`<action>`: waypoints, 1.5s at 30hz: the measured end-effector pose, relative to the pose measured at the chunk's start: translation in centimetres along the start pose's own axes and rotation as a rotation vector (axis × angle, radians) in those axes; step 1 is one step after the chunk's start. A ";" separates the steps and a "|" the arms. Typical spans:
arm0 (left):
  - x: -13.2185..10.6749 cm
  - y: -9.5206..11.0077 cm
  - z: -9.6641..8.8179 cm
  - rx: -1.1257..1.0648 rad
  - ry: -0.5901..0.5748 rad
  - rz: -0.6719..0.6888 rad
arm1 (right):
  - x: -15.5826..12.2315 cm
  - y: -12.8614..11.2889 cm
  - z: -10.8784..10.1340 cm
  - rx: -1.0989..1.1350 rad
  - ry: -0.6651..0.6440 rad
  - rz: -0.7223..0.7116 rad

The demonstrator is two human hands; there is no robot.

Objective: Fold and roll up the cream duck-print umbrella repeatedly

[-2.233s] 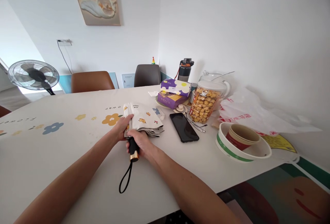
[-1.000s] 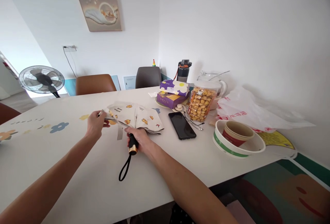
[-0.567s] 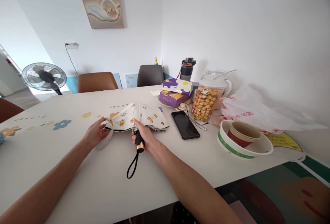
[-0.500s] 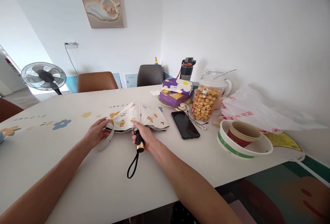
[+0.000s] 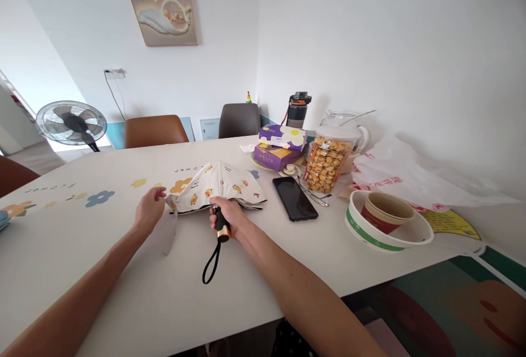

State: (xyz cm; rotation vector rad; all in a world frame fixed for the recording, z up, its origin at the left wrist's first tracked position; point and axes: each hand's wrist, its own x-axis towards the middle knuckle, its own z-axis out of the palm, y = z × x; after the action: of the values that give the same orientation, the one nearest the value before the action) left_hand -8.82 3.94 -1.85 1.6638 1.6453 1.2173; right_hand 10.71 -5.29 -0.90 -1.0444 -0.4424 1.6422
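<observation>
**Umbrella [image 5: 225, 182] held by its handle [image 5: 222, 223], with the strap [image 5: 170, 235] beside the left hand [image 5: 148, 209]**

The umbrella lies low over the middle of the tabletop [image 5: 164, 302], its long axis running almost straight away from the person: handle near, canopy [image 5: 246, 193] beyond. The right hand [image 5: 230, 216] has its grip closed around the black upper part of the handle, just below the canopy, its thumb laid toward the fabric; the wrist loop [image 5: 211, 266] hangs below. The canopy is folded but slack, flaring to both sides in a fan.

The key relation is on the left. The pale strap hangs from the canopy's left corner and slants down toward the person, between the left hand and the handle. The left hand is the nearer of the two to it. Its grip is loose, the fingers [image 5: 159, 193] half curled just beside that corner, and it appears to have hold of nothing; whether a fingertip touches the strap cannot be made out.

To the right of the canopy lies a phone [image 5: 295, 198], with a clear jar [image 5: 326, 162] behind it and a white bowl [image 5: 370, 239] farther right
</observation>
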 end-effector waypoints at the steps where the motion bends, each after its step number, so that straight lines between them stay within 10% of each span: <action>1: -0.2 0.5 0.0 0.007 0.068 0.057 | 0.0 0.2 0.1 -0.010 -0.001 0.000; 4: -1.5 2.9 0.5 -0.060 0.078 0.201 | -0.2 0.6 0.5 -0.057 0.006 0.003; 9: -3.7 7.1 4.3 -0.119 -0.258 0.403 | -1.1 1.1 1.4 -0.215 0.005 -0.020; 20: -1.9 7.7 6.7 -0.344 -0.151 -0.080 | -1.9 1.0 1.2 -0.180 -0.223 -0.061; 27: -2.6 9.1 6.1 -0.808 -0.575 -0.457 | -2.6 0.4 1.2 -0.159 -0.320 -0.040; 45: -0.7 8.4 4.6 -0.923 -0.555 -0.427 | -2.8 0.7 1.0 -0.104 -0.463 0.038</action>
State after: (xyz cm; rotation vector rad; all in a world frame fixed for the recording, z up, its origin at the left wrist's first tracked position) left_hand -0.54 3.11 2.90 0.8780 0.8139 0.9422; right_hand 9.51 -7.84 0.26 -0.7428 -0.8232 1.9138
